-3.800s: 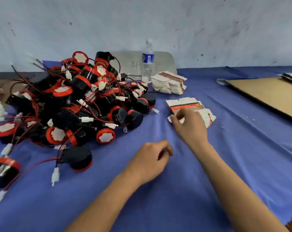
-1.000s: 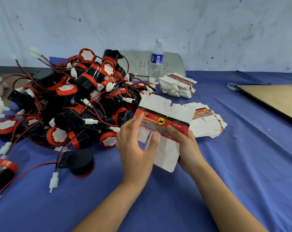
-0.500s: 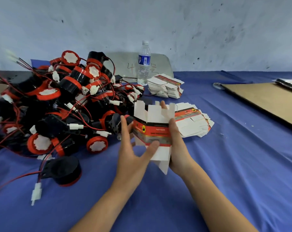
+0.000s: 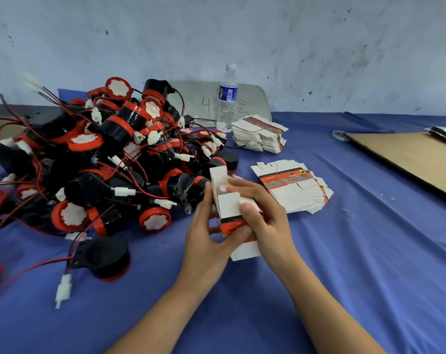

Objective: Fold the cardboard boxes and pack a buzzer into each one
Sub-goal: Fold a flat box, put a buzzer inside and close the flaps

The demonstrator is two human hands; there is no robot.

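Observation:
A small white and red cardboard box [image 4: 228,206] is held upright above the blue cloth, its top flaps open. My left hand [image 4: 206,236] grips its left side and lower front with thumb and fingers. My right hand [image 4: 264,215] grips its right side, with fingers bent over a top flap. A big heap of black and red buzzers [image 4: 109,159] with red wires lies to the left. One loose buzzer [image 4: 101,256] lies nearest me. A fan of flat boxes [image 4: 293,187] lies just right of my hands.
A second stack of flat boxes [image 4: 259,136] stands farther back beside a water bottle [image 4: 227,98]. A brown cardboard sheet [image 4: 408,157] lies at the right. The blue cloth [image 4: 344,251] covers the table, and a grey wall rises behind it.
My right hand took a flat box from the fan, and both hands opened it into a tube. Now the box stands narrower and my right fingers bend over its top flaps.

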